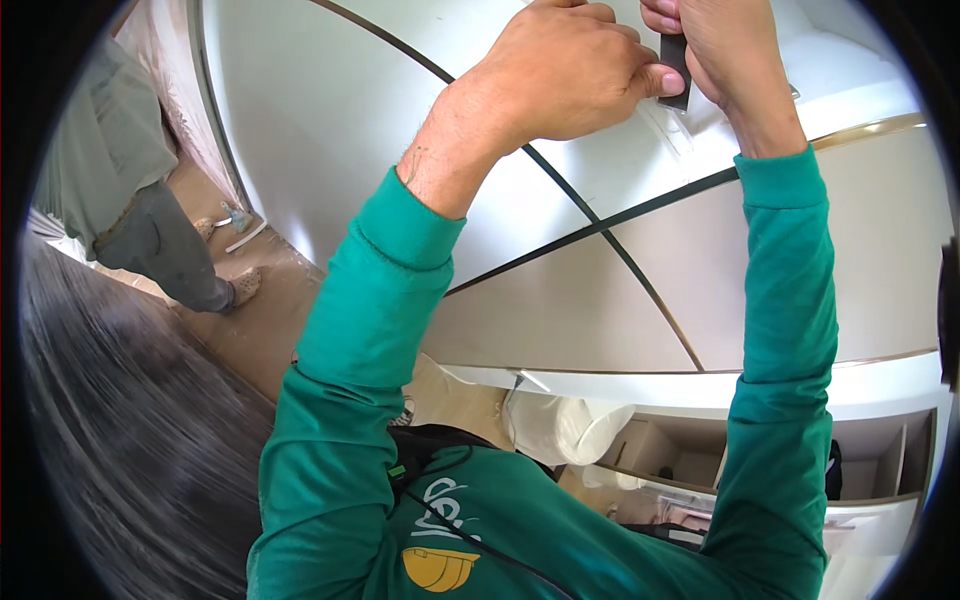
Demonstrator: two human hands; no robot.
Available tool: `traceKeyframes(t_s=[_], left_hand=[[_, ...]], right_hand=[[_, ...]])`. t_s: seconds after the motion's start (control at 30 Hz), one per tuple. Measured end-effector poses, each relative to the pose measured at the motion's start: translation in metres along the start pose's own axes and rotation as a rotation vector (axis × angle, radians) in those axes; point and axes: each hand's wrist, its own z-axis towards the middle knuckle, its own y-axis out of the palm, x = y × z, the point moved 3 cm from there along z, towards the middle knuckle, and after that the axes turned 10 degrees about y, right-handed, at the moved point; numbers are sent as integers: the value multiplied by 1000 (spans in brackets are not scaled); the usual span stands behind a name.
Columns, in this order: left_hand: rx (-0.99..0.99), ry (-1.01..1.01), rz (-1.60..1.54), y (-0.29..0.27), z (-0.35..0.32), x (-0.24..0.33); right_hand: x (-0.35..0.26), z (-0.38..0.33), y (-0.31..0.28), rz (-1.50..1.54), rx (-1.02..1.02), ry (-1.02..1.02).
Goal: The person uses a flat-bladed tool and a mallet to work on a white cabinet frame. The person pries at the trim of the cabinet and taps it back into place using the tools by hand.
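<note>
Both my hands are raised at the top of the head view, close together in front of a glossy white panel (640, 150). Between them is a narrow dark flat piece (675, 75) with a pale lower end; its upper part is hidden. My left hand (570, 75) is closed, its fingers curled and its thumb pressed on the piece's lower part. My right hand (735, 50) is closed around the piece's upper part, its fingers partly cut off by the frame's edge. I cannot make out what kind of thing the piece is.
Dark strips (600, 225) cross between the cabinet panels. Open shelf compartments (870, 455) and a white bag-lined bin (565, 430) are low down. At left, another person in grey trousers (165, 245) stands beside a plastic-covered dark surface (130, 420).
</note>
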Motion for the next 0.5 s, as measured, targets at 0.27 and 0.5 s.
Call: traceKeyframes(t_s=[0.27,0.5], left_hand=[[87,28,52,6,-4,0],[185,42,129,19,-2,-5]], right_hand=[[-3,4,2,-67,42,166],[-6,-1,2,-52,44,138]])
